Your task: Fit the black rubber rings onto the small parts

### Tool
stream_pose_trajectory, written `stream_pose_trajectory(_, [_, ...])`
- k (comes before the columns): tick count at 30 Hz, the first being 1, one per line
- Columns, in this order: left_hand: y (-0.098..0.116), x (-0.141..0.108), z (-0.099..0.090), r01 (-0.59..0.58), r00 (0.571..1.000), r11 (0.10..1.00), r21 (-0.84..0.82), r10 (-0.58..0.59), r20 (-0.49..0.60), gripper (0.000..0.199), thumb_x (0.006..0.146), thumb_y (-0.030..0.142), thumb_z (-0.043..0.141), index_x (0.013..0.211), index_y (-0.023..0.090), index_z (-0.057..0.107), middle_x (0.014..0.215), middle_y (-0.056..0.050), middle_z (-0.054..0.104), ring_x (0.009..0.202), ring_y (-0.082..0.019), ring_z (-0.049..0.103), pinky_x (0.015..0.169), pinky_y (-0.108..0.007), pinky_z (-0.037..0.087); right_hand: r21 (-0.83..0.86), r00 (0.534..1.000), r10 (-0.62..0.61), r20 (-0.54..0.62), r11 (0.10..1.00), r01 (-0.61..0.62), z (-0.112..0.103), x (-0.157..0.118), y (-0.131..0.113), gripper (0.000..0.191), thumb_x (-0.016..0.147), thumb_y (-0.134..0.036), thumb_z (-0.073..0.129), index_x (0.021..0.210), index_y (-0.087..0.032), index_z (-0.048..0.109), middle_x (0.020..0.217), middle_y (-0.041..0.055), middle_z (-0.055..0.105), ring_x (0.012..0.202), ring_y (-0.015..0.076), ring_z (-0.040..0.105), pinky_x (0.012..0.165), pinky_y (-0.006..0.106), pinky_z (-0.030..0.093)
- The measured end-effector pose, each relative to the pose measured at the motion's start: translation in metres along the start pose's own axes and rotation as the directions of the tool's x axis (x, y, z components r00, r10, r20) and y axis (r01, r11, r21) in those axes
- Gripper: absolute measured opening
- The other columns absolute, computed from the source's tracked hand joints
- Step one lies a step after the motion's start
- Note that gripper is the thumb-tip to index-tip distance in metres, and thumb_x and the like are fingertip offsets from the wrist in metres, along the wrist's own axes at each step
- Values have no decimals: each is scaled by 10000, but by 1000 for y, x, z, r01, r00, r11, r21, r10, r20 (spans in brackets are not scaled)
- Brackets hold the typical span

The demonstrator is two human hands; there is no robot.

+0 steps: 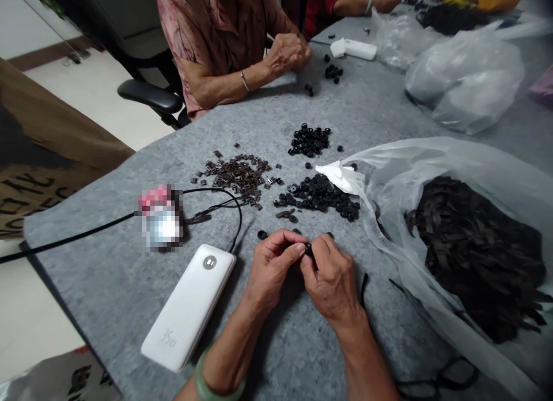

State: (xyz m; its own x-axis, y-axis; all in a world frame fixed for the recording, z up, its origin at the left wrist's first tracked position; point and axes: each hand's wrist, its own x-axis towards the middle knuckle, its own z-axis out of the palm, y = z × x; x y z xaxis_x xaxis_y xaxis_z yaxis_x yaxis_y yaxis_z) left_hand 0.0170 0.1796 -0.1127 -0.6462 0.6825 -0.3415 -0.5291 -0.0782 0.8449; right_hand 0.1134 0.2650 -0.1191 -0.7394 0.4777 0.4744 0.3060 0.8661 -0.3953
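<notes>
My left hand point(270, 268) and my right hand point(330, 277) meet above the grey table, fingers pinched together around a small round black part point(308, 249). Both thumbs and forefingers touch it, and the fingers cover most of it. Just beyond my hands lies a pile of round black discs with holes point(319, 196). A heap of small brown clips point(242, 173) is spread to its left. Farther back sits a group of shiny black caps point(310, 140). A single black cap point(262, 235) rests beside my left fingertips.
On my left lies a white power bank point(190, 306) with a black cable point(239, 211). At right, an open plastic bag point(393, 263) holds dark strips point(479, 251). Another person's hands point(287, 52) work across the table. Full clear bags point(466, 81) stand behind.
</notes>
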Motion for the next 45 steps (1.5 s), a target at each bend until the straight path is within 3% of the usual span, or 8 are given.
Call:
stream_pose_trajectory(5, [-2,2,-3,25,1000,999,29,-26,15,228,746,332,828,793,127,737,737,-19,646,692,-82,536,667,-185,430,62,999,-28,47,998,25,-1,1,2,233,984,-186,473,761,-149,524,744,22,535,703,91,447,649,240,300])
stream_pose_trajectory(12, [1,-1,-2,-4,998,993,119,-3,56,265,756,369,820,802,127,723,720,-16,626,677,-83,520,651,-186,423,52,1000,-7,-10,999,8,3,-3,1,253,947,-136,498,695,-149,487,689,15,515,672,88,413,667,256,279])
stream_pose_trajectory(20, [3,-1,1,14,1000,961,275,-17,8,251,767,354,782,729,128,679,678,-13,595,655,-91,491,627,-193,409,56,1000,4,-19,998,-3,6,-4,-2,238,956,-113,441,726,-149,493,703,22,519,682,95,439,657,258,281])
stream_pose_trajectory(27, [8,-5,1,-48,989,937,347,-4,147,339,838,443,734,1053,181,749,845,-34,683,794,-136,610,745,-219,494,57,997,26,-70,998,-22,4,-3,0,243,983,-143,464,747,-153,520,702,21,532,685,100,465,659,259,306])
stream_pose_trajectory(31, [2,-11,8,118,969,974,194,-156,191,375,886,482,682,1105,184,746,1045,-72,740,1049,-193,668,974,-270,511,64,996,23,-88,998,-17,2,-4,0,221,974,-127,460,768,-149,538,723,28,559,709,103,490,683,249,335])
stream_pose_trajectory(34, [-8,-17,17,220,963,975,19,-221,157,402,890,496,673,1123,171,716,1112,-87,734,1077,-201,666,992,-286,516,70,995,27,-92,997,-21,1,-5,0,208,968,-115,450,787,-147,548,745,36,580,732,110,504,705,255,342])
stream_pose_trajectory(41, [-24,-28,32,203,978,971,-129,-208,-27,447,855,561,685,1058,166,639,1026,-82,718,969,-189,666,884,-287,543,91,992,8,-125,996,3,4,-6,-9,270,964,-66,402,716,-152,465,664,34,513,691,119,446,709,268,290])
stream_pose_trajectory(45, [-20,-30,34,180,978,978,-104,-189,-91,421,871,568,656,979,164,606,938,-59,693,895,-163,649,828,-266,536,75,994,1,-112,997,8,8,-8,-14,311,992,-98,364,691,-159,419,632,32,472,662,128,390,710,275,266])
